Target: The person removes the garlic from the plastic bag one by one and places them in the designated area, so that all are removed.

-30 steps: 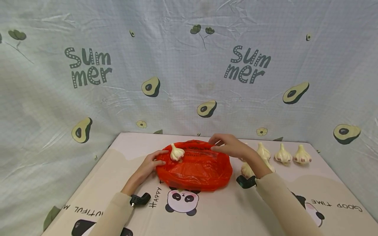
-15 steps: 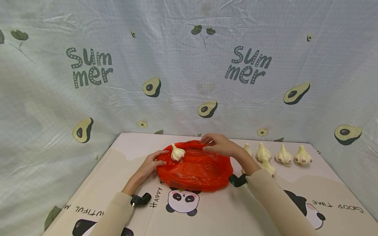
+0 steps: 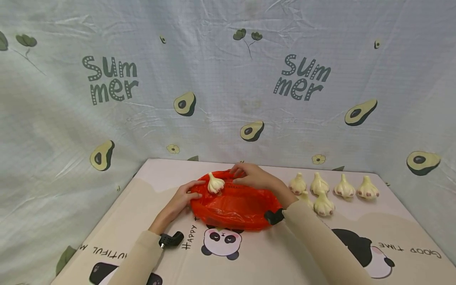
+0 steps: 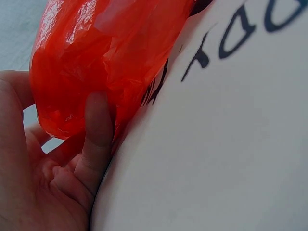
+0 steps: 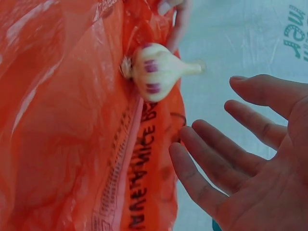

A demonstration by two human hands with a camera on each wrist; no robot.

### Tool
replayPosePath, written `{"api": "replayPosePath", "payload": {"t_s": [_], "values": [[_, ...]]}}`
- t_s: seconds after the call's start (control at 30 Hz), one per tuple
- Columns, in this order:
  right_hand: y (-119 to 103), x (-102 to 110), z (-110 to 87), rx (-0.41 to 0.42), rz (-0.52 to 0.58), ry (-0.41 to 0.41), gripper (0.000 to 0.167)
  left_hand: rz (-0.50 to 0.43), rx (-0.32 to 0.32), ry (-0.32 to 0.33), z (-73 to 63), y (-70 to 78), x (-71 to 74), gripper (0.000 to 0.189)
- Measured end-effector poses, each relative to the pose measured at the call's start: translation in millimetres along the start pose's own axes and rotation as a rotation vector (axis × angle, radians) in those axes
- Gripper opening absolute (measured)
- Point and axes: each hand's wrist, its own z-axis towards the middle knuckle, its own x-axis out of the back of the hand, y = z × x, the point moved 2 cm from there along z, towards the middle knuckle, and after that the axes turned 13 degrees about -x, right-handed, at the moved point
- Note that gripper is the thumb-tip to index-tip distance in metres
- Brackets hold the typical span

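A red plastic bag (image 3: 235, 206) lies spread with its mouth upward on the table. On its inner left side rests a garlic bulb (image 3: 215, 184), white with purple marks in the right wrist view. My left hand (image 3: 183, 201) holds the bag's left edge, and part of its grip is hidden behind the red film in the left wrist view. Over the bag's far rim, right of that bulb, hovers my right hand (image 3: 251, 176). Its fingers (image 5: 207, 144) are loosely spread and hold nothing; a gap separates them from the garlic.
Several more garlic bulbs (image 3: 344, 187) stand at the table's right rear, one partly hidden by my right sleeve (image 3: 303, 221). A printed cloth (image 3: 213, 150) hangs behind the table (image 3: 263, 261), which carries panda drawings.
My right hand has moved left across the bag's far rim toward the garlic bulb, uncovering bulbs at the right. The left hand, bag and bulb in it have stayed in place.
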Motion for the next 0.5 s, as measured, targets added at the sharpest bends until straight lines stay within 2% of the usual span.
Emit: {"api": "replayPosePath", "payload": {"t_s": [0.3,0.5], "values": [[-4.4,-15.9,18.6,-0.017,0.029,-0.003,0.040,0.006,0.002,0.007,-0.1,0.4,0.7,0.053],[-3.9,-24.9,28.3,-0.081,0.048,0.003,0.042,0.004,0.001,0.002,1.4,-0.1,0.5,0.052]]}}
